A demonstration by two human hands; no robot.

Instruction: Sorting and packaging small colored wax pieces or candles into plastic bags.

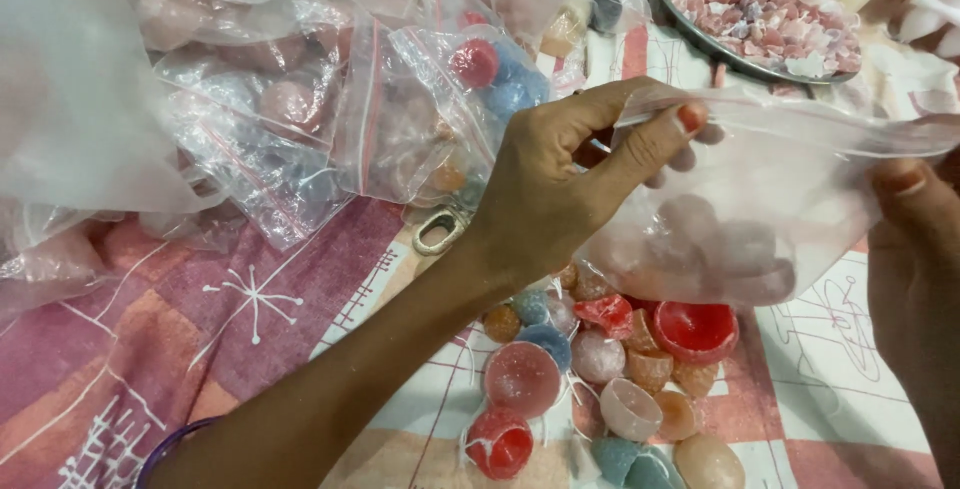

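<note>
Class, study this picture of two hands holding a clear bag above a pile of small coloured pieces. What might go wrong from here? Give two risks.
1. The clear bag is pinched only at its top edge by the left hand and right hand; its pale pieces could tip out if one grip slips.
2. It hangs just above the loose coloured pieces on the patterned cloth, so it may knock or scatter them.

left hand [560, 184]: fingers pinched, arm stretched across | right hand [915, 224]: fingers curled, seen at frame edge
</note>
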